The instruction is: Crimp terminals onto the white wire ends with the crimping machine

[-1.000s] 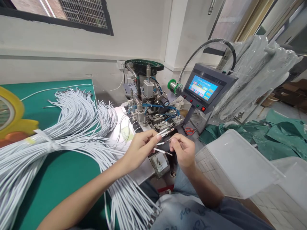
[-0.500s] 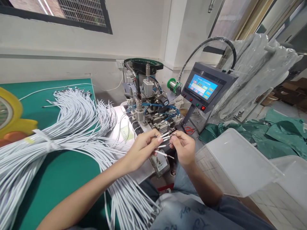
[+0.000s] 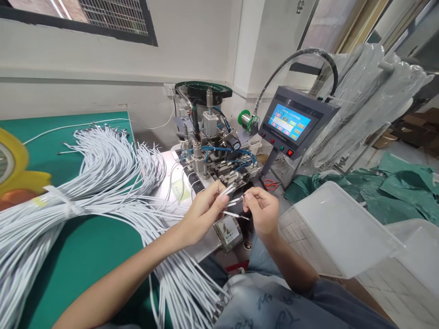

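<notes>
My left hand (image 3: 206,210) is closed around several white cables (image 3: 232,214), whose stripped ends fan out past the thumb toward the right. Just across from it, my right hand (image 3: 264,211) pinches the bare wire end of one of these cables between thumb and forefinger. Fine detail at the fingertips is too small to make out. Both hands are in front of a metal bench machine (image 3: 214,155) with blue air tubes. A large tied bundle of white cables (image 3: 106,183) spreads over the green table mat (image 3: 99,260) at the left and down toward my lap.
A control panel with a lit screen (image 3: 290,121) stands right of the machine, near a solder wire spool (image 3: 244,119). Red-handled scissors (image 3: 270,184) lie below it. White plastic bins (image 3: 346,228) are at my right. A yellow tape dispenser (image 3: 20,160) sits at the far left.
The cable ends in my left hand have shifted, with some now pointing more upward. My right hand stays at the wire ends in a pinch. The view has moved slightly.
</notes>
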Motion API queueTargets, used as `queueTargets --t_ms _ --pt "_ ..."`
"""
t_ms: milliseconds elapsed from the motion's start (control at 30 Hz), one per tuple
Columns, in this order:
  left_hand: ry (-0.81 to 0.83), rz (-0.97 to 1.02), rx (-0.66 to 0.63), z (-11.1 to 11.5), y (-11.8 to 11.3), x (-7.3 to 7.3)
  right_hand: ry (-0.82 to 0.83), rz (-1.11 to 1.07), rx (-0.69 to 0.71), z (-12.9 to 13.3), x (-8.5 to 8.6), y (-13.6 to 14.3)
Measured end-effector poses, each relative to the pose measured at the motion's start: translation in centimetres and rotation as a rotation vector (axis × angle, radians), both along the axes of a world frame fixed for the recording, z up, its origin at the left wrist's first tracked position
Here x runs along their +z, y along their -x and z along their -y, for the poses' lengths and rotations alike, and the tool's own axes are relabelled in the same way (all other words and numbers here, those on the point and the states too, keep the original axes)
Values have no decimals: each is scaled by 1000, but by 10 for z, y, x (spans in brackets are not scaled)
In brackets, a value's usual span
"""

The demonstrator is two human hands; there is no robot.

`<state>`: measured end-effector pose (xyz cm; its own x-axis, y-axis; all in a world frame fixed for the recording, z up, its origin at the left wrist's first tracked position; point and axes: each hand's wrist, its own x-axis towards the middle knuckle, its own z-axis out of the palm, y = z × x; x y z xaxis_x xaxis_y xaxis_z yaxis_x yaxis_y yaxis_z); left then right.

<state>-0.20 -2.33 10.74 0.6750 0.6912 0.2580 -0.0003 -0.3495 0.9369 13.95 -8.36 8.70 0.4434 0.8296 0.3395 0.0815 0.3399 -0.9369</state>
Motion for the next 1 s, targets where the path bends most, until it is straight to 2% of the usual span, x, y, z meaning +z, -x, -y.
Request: queueTargets --t_ms 333,700,867,1000 --pt "-64 -105 51 0 -2 8 19 -51 20 -1 -7 -4" --pt "-119 -150 35 -1 -2 12 20 -67 54 0 -6 -7" --pt "-193 -132 163 -1 -4 7 59 -103 139 3 -6 -7" --pt "-248 -144 225 -2 -6 4 61 17 222 11 -7 -7"
